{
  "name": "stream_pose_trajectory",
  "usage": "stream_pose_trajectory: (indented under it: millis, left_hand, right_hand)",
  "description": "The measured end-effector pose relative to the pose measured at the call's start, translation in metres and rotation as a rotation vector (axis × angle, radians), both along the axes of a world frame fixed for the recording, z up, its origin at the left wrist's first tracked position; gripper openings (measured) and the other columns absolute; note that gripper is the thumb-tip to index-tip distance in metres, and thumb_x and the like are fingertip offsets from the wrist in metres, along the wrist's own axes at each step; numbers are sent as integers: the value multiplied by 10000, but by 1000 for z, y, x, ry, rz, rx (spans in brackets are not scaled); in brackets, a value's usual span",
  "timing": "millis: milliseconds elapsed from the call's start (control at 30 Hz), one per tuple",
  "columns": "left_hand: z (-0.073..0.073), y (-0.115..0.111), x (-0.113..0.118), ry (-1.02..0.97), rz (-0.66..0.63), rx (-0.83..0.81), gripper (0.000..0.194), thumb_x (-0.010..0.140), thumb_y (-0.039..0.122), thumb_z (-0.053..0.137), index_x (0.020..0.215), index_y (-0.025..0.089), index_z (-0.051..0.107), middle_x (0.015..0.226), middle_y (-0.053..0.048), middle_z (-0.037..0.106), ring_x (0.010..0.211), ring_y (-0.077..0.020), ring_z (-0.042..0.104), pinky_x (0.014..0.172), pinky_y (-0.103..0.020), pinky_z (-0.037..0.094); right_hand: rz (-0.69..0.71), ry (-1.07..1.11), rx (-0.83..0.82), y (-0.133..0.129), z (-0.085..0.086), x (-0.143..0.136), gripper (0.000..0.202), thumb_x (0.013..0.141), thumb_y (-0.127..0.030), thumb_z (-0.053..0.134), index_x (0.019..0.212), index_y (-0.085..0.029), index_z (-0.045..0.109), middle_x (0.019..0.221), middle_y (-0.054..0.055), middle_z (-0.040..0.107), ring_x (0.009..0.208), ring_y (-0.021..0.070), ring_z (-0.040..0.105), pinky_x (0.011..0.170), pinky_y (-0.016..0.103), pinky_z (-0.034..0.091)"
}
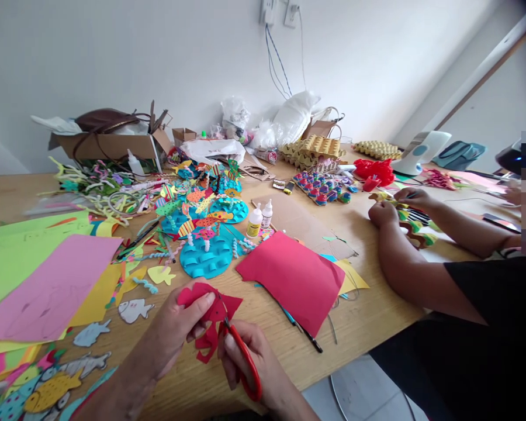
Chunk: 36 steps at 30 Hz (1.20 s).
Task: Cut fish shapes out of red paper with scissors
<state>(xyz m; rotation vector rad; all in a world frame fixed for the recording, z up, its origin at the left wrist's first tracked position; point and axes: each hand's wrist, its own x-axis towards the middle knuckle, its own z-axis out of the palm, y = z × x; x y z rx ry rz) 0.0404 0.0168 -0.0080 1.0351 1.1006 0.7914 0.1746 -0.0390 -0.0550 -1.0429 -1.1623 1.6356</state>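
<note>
My left hand [182, 318] pinches a small red paper piece [230, 303] between thumb and fingers, near the table's front edge. In my right hand [249, 351] are red-handled scissors [249, 365], whose blades meet the paper just right of my left thumb. A curled strip of the red paper hangs below the blades. A large red sheet [293, 280] lies to the right on the table, over some yellow paper [353, 278]. Paper fish, such as a white one [134, 310] and a yellow one [161, 275], lie left of my hands.
Blue discs [206, 257] with colourful fish stand ahead, beside glue bottles [254, 222]. Coloured sheets [48, 286] cover the left. Egg cartons [315, 152] and a cardboard box [109, 149] stand behind. At right, another person's hands [383, 214] work on a painted carton strip.
</note>
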Motion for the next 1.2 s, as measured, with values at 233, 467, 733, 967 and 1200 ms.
stream_pose_trajectory:
  millis: [233,467,733,967,1200]
  left_hand:
    - [0,-3,7,18,37,34,209,701,344,634,672,205,481,508,87,459,450,-75,371,416,-175,317]
    - [0,-3,9,78,28,41,213,709,360,623,681,202,483,515,81,467,456,-83,391,419,-179,335]
    - [2,-5,12,103,59,70,240,693,390,620,653,195,485,495,81,448,430,-77,377,397,-179,319]
    - [1,-5,11,97,57,57,238,675,389,638,643,194,506,492,75,453,434,-83,376,396,-180,318]
    - [-1,-4,10,59,61,39,220,670,372,640,665,202,499,517,75,467,450,-84,370,410,-184,329]
  right_hand:
    - [-50,41,11,0,-2,-2,572,736,-728,453,653,-162,480,414,-61,418,345,59,338,378,188,228]
    - [-57,34,34,1,-2,-1,566,750,-718,450,616,-168,460,422,-54,419,353,60,338,382,189,241]
    - [-72,91,83,1,-4,-2,519,795,-654,465,649,-157,484,429,-56,418,352,58,328,372,179,246]
    - [-78,73,71,0,-7,-1,524,795,-652,471,606,-164,461,407,-57,402,337,53,311,350,178,213]
    - [-65,67,82,-1,-7,-1,526,803,-649,464,597,-165,449,407,-60,388,336,47,300,346,176,203]
